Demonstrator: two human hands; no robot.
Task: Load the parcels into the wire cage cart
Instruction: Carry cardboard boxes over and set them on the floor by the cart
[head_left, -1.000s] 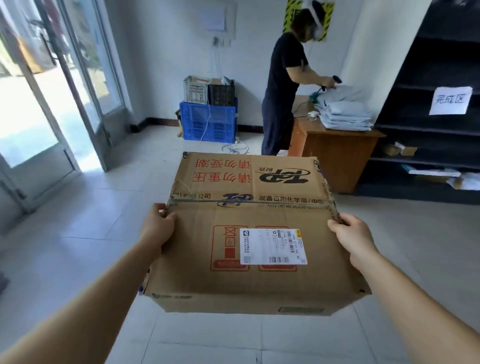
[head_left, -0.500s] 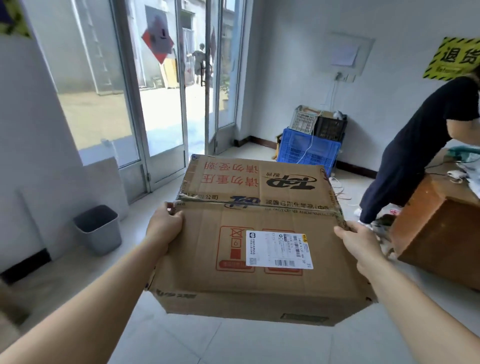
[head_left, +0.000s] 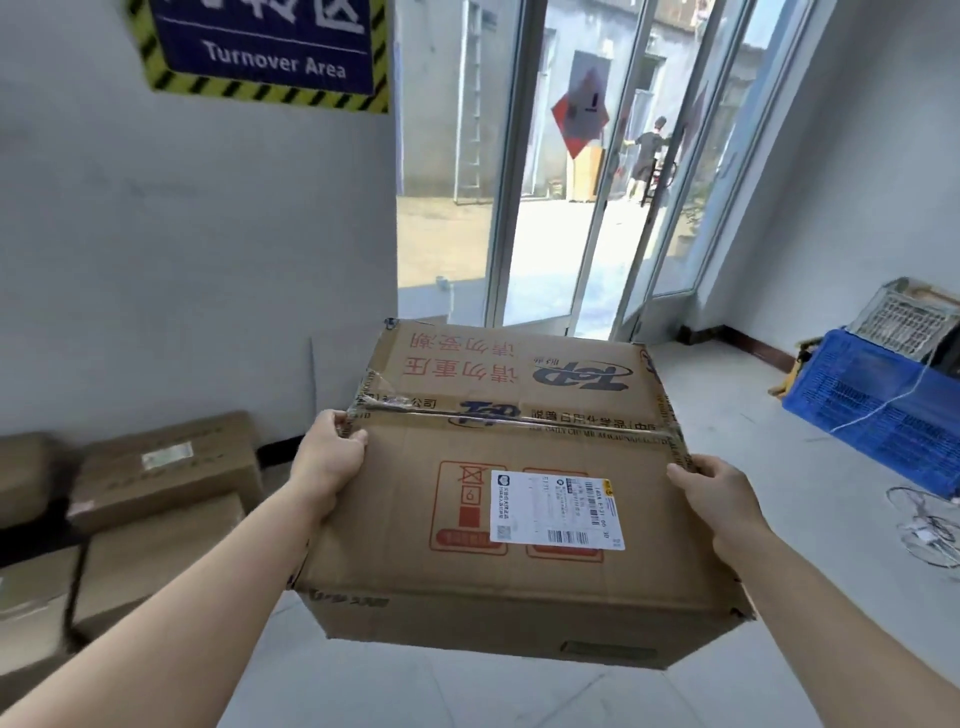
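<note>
Carrying a large cardboard box (head_left: 519, 493) out in front, clear of the floor, top face tilted toward the camera. Gripping its left edge with the left hand (head_left: 330, 457), fingers curled over the taped seam. Clamping the right edge with the right hand (head_left: 717, 493), thumb on top and fingers wrapped down the side, out of sight. No wire cage cart anywhere in view, so probably mid-carry, with loading of this box not yet begun.

To do this leg well:

- Press inward evenly from both edges, with the holds high on the sides rather than under the base.
- Slide the palms lower at any sign of slipping.
- Hold the box level and close to the body, shipping label (head_left: 556, 512) up.
- Mind the floor: loose cables (head_left: 930, 525) and a blue crate (head_left: 883, 405) off to the right, a stack of other boxes (head_left: 166, 493) against the wall on the left.
- Look over the far edge to find the cart before stepping toward it.
- Once there, lower with bent knees and set the box down flat rather than dropping it in.
</note>
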